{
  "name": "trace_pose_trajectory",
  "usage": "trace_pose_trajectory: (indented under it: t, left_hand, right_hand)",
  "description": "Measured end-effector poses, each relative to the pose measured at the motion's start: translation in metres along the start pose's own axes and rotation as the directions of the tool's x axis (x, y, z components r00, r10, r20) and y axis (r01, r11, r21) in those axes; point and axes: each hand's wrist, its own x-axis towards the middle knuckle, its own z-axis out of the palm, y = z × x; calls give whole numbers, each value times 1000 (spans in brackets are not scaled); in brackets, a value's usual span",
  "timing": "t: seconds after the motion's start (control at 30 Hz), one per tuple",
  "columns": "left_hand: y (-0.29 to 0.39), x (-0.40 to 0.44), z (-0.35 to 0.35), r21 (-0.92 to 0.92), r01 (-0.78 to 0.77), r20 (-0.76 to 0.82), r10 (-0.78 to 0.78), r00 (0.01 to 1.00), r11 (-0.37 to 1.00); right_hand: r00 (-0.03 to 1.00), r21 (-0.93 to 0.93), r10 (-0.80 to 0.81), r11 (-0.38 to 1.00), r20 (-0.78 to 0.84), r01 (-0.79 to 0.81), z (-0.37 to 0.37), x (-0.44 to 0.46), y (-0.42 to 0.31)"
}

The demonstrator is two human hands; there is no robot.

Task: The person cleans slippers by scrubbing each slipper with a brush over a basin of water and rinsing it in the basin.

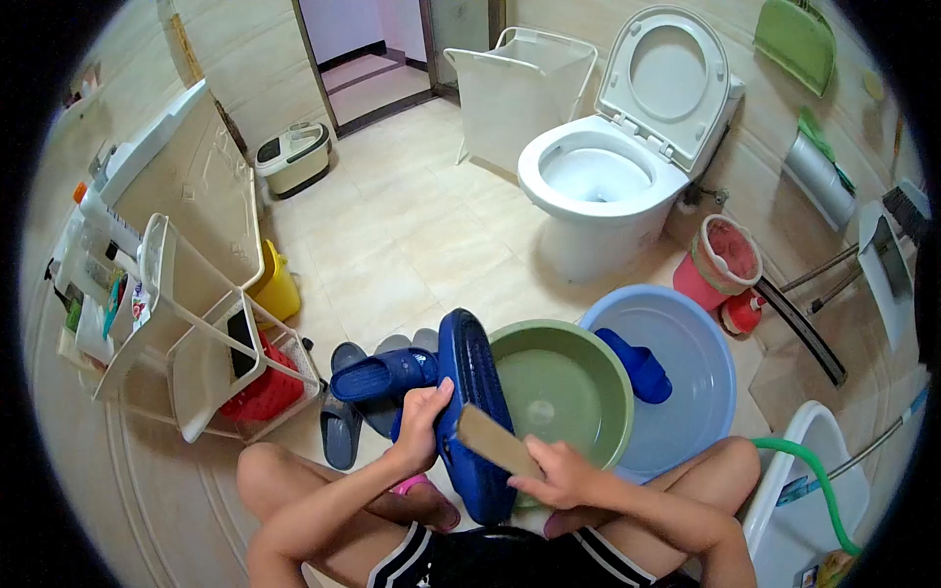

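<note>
My left hand [423, 423] grips a dark blue slipper [474, 392] by its strap side, holding it up on edge with the sole side turned right. My right hand [557, 474] is closed round the end of a flat tan brush or block [498, 441], whose far end lies against the slipper. Just right of the slipper, a green basin [564, 387] holds water. Behind and beside it, a light blue basin [686, 412] has another blue slipper [639, 367] in it. A further blue slipper [384, 374] rests on grey slippers [341, 431] at the left.
A toilet [598, 176] with its lid up stands beyond the basins, near a pink bucket [720, 257]. At the left are a shelf rack [221, 367] and a yellow bin [276, 284]. A green hose [818, 475] crosses a white tub [814, 421] at the right.
</note>
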Motion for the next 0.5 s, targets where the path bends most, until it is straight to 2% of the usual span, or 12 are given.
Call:
trace_pose_trajectory:
  t: [0.07, 0.13, 0.17, 0.23, 0.27, 0.4, 0.47, 0.5]
  left_hand:
    - [0, -3, 2, -12, 28, 0, -28, 1000, 1000]
    - [4, -6, 9, -57, 68, -18, -69, 997, 996]
    - [4, -5, 9, -54, 68, -14, -69, 998, 996]
    - [3, -4, 9, -71, 93, -43, -96, 994, 993]
    - [5, -4, 8, -45, 92, -29, -93, 995, 995]
    - [-3, 0, 5, -52, 71, -54, -74, 996, 996]
    - [-2, 0, 0, -52, 66, -56, -69, 996, 996]
    - [-2, 0, -1, -48, 70, -51, -72, 996, 996]
  right_hand:
    - [999, -45, 11, 999, 40, -9, 3, -3, 0]
    - [993, -15, 73, 997, -94, -75, 4, 0, 11]
    - [992, -15, 73, 997, -99, -75, 4, 4, 19]
    - [952, 97, 225, 973, -209, -209, 3, 15, 40]
    - [945, 122, 201, 977, -257, -174, 6, 18, 51]
    - [964, 159, 173, 977, -200, -143, 7, 14, 29]
    - [998, 68, 27, 997, -51, -24, 10, 5, 20]
    - [998, 68, 28, 997, -48, -25, 10, 4, 20]
